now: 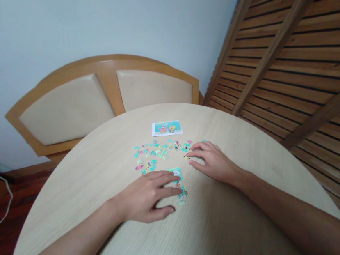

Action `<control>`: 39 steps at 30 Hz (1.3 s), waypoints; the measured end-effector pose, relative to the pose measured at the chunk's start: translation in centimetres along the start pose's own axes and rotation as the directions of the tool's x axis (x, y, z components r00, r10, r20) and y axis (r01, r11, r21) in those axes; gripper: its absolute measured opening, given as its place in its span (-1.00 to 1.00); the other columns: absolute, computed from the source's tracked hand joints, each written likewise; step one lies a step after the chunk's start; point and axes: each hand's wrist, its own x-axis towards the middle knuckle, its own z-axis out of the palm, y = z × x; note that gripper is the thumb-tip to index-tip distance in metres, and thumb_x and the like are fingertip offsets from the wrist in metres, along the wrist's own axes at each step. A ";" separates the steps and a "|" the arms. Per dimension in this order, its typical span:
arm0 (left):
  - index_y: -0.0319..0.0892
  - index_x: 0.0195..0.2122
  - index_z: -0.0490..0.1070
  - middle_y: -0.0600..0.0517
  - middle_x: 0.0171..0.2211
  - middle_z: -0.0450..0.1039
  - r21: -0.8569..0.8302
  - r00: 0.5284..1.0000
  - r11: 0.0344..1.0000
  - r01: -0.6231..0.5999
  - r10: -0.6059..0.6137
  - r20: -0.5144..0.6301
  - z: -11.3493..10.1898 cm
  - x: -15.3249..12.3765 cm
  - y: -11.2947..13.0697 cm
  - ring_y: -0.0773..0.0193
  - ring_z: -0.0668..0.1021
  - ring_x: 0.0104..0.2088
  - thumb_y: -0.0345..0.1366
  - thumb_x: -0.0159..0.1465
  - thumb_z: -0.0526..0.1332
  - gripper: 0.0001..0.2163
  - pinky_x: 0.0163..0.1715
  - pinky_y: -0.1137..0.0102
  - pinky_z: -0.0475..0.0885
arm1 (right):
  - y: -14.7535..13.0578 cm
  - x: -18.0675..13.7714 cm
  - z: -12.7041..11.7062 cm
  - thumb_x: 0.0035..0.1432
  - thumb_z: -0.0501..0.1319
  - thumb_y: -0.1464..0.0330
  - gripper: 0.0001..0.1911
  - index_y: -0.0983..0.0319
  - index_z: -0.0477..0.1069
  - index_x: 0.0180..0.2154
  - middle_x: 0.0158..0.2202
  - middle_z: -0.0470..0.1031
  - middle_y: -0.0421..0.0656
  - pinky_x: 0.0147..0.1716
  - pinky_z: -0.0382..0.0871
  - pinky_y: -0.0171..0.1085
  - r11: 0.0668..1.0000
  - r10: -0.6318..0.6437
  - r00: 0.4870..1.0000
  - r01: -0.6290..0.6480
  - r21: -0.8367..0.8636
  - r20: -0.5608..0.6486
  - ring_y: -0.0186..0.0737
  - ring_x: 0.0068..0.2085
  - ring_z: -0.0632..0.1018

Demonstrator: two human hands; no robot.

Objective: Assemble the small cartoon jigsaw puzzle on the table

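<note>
My left hand [147,194] lies palm down with its fingers stretched out. Its fingertips rest on a small cluster of joined jigsaw pieces [181,200], partly covering it. To the right, my right hand [212,159] has its thumb and index finger close together at a small jigsaw piece [186,157] with yellow on it. Loose jigsaw pieces [160,150] in teal, pink and yellow are scattered just beyond both hands. Behind them lies a picture card [167,128] with a pink and a yellow cartoon figure on teal.
Everything lies on a round, light wooden table [236,136]. A padded wooden backrest [109,64] stands behind the far edge, against a pale wall. On the right leans a slatted wooden panel [296,45]. A white cable [8,201] hangs at the left.
</note>
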 end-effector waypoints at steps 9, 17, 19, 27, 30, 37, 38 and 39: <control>-0.13 0.18 0.42 -0.22 0.24 0.38 -0.012 1.000 1.000 -0.010 0.010 -0.004 0.0 0.1 0.0 -0.05 0.45 0.23 -0.15 0.35 0.21 -0.61 0.23 0.05 0.39 | -1.2 -0.2 -0.6 0.26 0.31 0.36 -0.86 0.07 0.62 -0.15 0.07 0.49 -0.06 0.15 0.23 0.11 0.990 -0.118 0.990 0.111 0.087 0.076 0.02 0.12 0.47; -0.13 0.18 0.42 -0.21 0.25 0.37 -0.001 1.000 1.000 -0.012 0.012 -0.004 0.0 0.0 -0.1 -0.04 0.44 0.24 -0.15 0.36 0.21 -0.61 0.23 0.05 0.39 | -1.1 -0.1 -0.7 0.26 0.17 0.56 -0.70 0.11 0.58 -0.15 0.00 0.52 -0.10 0.11 0.30 -0.01 0.965 -0.181 0.982 0.166 0.204 0.058 -0.09 0.08 0.49; -0.13 0.18 0.42 -0.22 0.25 0.37 0.007 1.000 1.000 -0.010 0.010 -0.006 0.0 0.0 -0.2 -0.04 0.44 0.24 -0.15 0.37 0.20 -0.62 0.23 0.05 0.39 | -1.1 -0.1 -0.8 0.26 0.21 0.51 -0.78 0.15 0.55 -0.14 -0.03 0.53 -0.08 0.10 0.31 -0.01 0.970 -0.147 0.988 0.134 0.201 0.052 -0.09 0.06 0.50; -0.12 0.25 0.34 -0.20 0.30 0.31 0.070 0.998 0.996 0.059 -0.058 -0.013 0.2 -0.4 -0.9 -0.03 0.41 0.27 -0.17 0.44 0.14 -0.61 0.26 0.03 0.35 | -1.9 -0.3 -1.5 0.20 0.37 0.32 -0.91 0.10 0.60 -0.21 -0.05 0.52 -0.10 0.11 0.30 0.00 0.964 -0.170 0.976 0.136 0.228 0.138 -0.06 0.04 0.51; -0.11 0.27 0.32 -0.20 0.31 0.29 0.081 0.998 0.995 0.064 -0.064 -0.008 0.2 -0.4 -1.0 -0.03 0.39 0.29 -0.16 0.44 0.14 -0.59 0.27 0.03 0.34 | -2.3 -0.3 -1.6 0.17 0.38 0.37 -0.88 0.11 0.60 -0.20 -0.06 0.52 -0.11 0.10 0.32 -0.04 0.950 -0.200 0.965 0.149 0.276 0.168 -0.08 0.03 0.52; -0.10 0.29 0.30 -0.21 0.32 0.27 0.074 0.998 0.995 0.062 -0.062 0.002 0.2 -0.3 -0.9 -0.03 0.38 0.30 -0.14 0.44 0.15 -0.58 0.29 0.03 0.31 | -2.9 -0.4 -1.4 0.11 0.36 0.47 -0.85 0.16 0.54 -0.24 -0.07 0.54 -0.13 0.11 0.32 -0.06 0.924 -0.203 0.964 0.131 0.358 0.172 -0.10 0.03 0.52; -0.11 0.28 0.31 -0.21 0.32 0.27 0.075 0.998 0.995 0.062 -0.062 0.004 0.1 -0.3 -0.9 -0.03 0.37 0.30 -0.14 0.44 0.15 -0.58 0.29 0.03 0.31 | -3.0 -0.4 -1.4 0.11 0.35 0.48 -0.85 0.16 0.53 -0.25 -0.07 0.54 -0.13 0.11 0.32 -0.06 0.922 -0.200 0.964 0.125 0.366 0.176 -0.10 0.04 0.52; -0.11 0.27 0.31 -0.21 0.32 0.27 0.073 0.998 0.995 0.061 -0.061 0.003 0.1 -0.3 -0.9 -0.03 0.37 0.30 -0.14 0.44 0.15 -0.59 0.29 0.02 0.31 | -3.1 -0.4 -1.4 0.11 0.34 0.49 -0.84 0.16 0.52 -0.25 -0.07 0.54 -0.13 0.11 0.32 -0.06 0.921 -0.197 0.964 0.119 0.370 0.180 -0.10 0.04 0.51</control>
